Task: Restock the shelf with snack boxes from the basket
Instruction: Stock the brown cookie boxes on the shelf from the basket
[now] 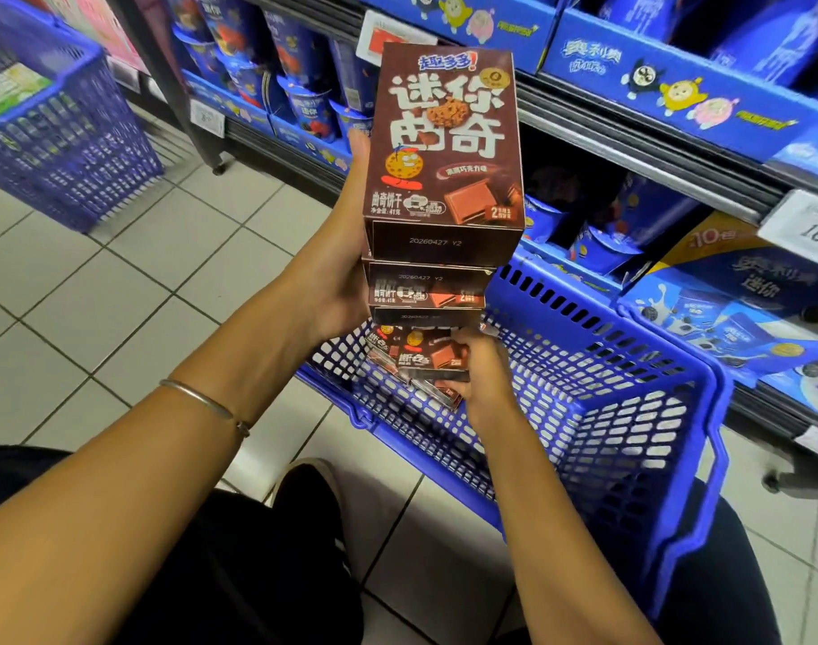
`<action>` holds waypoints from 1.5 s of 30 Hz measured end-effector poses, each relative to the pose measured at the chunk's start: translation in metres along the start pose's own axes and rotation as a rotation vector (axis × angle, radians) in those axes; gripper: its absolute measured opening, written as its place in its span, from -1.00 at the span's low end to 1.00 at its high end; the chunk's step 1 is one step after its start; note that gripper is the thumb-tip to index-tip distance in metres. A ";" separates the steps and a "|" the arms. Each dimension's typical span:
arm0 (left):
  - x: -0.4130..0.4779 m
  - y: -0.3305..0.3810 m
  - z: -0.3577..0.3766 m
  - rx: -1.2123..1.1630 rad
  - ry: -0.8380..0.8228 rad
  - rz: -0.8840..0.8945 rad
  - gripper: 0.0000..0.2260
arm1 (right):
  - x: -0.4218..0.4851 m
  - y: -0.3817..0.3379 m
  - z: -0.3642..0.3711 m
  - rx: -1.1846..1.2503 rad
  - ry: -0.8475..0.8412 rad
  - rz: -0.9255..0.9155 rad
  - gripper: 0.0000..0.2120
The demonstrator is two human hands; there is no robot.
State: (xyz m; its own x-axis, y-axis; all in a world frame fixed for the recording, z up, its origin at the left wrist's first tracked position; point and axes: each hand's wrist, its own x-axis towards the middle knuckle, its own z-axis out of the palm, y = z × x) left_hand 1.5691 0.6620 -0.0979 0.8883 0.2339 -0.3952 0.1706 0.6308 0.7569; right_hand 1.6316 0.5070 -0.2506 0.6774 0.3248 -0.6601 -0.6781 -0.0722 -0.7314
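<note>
A stack of brown boxes (425, 290) stands on end between the two hands, held above the near basket (607, 412). The left hand (346, 272) grips the stack's left side, palm flat to it and thumb running up the edge of the top box (444, 142); its fingers are hidden behind. The right hand (481, 374) is curled round the lowest boxes, which sit skewed, their corners fanning out under the rest.

The main risk, as I judge it, is the stack coming apart. The boxes are only pressed together, not bound, and the top box sits offset from those beneath. A quick lift or tilt toward the shelf (630, 146) could let a middle box slide out and drop into the basket or onto the floor (165, 253). The skewed lower boxes make this likelier, since the right hand has little flat surface to push against.

A dark gap (551, 188) shows on the shelf to the right of the stack, with blue cups (598, 244) just below it. If that is the slot, the stack may catch the shelf edge above, or knock the cups, unless it goes in level.
</note>
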 end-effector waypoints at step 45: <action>-0.049 0.074 0.055 0.094 0.154 -0.155 -0.20 | -0.208 -0.274 0.039 -0.057 -0.163 -0.178 -0.66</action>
State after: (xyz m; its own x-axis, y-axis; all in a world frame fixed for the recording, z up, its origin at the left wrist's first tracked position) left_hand 1.5617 0.6567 0.0062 0.7741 0.2540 -0.5799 0.3455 0.5981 0.7231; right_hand 1.6655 0.4964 0.0933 0.7264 0.4847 -0.4873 -0.5321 -0.0523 -0.8451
